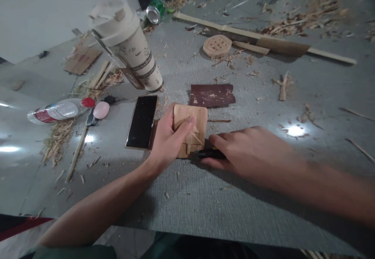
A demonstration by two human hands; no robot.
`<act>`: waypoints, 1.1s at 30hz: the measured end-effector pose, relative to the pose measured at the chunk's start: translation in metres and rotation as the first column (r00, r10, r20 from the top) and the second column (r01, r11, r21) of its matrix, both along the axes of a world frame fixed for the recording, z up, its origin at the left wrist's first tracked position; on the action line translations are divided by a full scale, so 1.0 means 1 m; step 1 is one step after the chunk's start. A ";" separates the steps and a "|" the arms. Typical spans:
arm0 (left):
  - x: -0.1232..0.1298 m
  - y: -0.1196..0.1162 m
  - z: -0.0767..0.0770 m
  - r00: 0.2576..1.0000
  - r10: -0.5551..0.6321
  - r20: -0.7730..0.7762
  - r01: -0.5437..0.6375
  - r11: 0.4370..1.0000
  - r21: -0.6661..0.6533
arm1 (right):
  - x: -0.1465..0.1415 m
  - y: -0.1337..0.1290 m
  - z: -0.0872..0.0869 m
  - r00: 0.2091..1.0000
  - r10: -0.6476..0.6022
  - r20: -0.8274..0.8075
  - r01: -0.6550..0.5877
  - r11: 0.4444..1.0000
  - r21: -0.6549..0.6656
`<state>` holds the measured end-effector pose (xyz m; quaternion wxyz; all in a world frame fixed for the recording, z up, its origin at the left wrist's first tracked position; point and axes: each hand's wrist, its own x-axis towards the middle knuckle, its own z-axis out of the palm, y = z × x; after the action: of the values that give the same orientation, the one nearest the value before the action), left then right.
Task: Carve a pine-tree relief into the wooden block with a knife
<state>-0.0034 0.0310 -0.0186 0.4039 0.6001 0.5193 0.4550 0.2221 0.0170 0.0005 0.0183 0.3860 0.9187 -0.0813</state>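
Dark green fabric at the lower edge, nearest our view, meets our left forearm. A squarish, pale wooden block with carved relief lies under our left thumb, between our two hands. A black-handled tool is by its lower right corner; we cannot tell whether its tip touches the wood.

Beneath is a grey, textured tabletop, a pale wall at upper left. From left to right we see a clear plastic bottle with a red cap, on its side; a flat brown cardboard piece; a pink rounded object; a tall, white, patterned lidded cup, upright; a black-screened phone, just left of our hand; a green metal can, tipped over; a maroon sheet with flecks on it; a pierced wooden disc; a long pale wooden strip; and tan shavings.

Our left hand grips the block, thumb flat on its face; the other fingers are largely hidden, their spread unclear. Our right hand is closed around the tool, fingers curled, thumb along its lower side.
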 end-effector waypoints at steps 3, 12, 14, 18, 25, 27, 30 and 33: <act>0.001 0.000 0.002 1.000 -0.016 0.003 0.016 1.000 -0.007 | 0.000 0.000 0.001 1.000 0.009 0.011 -0.009 1.000 0.005; 0.001 0.000 0.006 0.999 -0.049 -0.002 0.049 0.998 -0.026 | -0.002 0.000 0.004 0.998 -0.016 0.068 0.020 0.999 -0.048; 0.002 0.000 0.007 0.998 -0.061 -0.002 0.061 0.998 -0.031 | -0.002 0.000 0.003 0.998 -0.010 0.064 0.012 0.999 -0.035; 0.002 0.000 0.007 0.997 -0.071 -0.013 0.071 0.997 -0.036 | -0.001 0.000 0.002 0.997 -0.005 0.075 0.008 0.999 -0.033; 0.002 -0.001 0.006 0.996 -0.086 -0.018 0.085 0.994 -0.064 | -0.002 0.002 0.002 0.998 -0.009 0.066 0.011 0.999 -0.036; 0.003 -0.001 0.006 0.996 -0.091 -0.016 0.090 0.994 -0.065 | -0.002 0.003 0.003 0.998 -0.004 0.061 0.007 0.999 -0.042; 0.003 -0.001 0.007 0.996 -0.089 -0.022 0.088 0.994 -0.063 | -0.002 0.003 0.004 0.998 -0.002 0.068 0.006 0.998 -0.056; 0.003 -0.001 0.008 0.996 -0.089 -0.020 0.087 0.994 -0.065 | -0.002 0.003 0.005 0.997 -0.001 0.080 0.006 0.998 -0.064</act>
<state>-0.0005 0.0303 -0.0110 0.4365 0.6144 0.5111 0.4132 0.2198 0.0201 0.0057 0.0671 0.3896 0.9136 -0.0956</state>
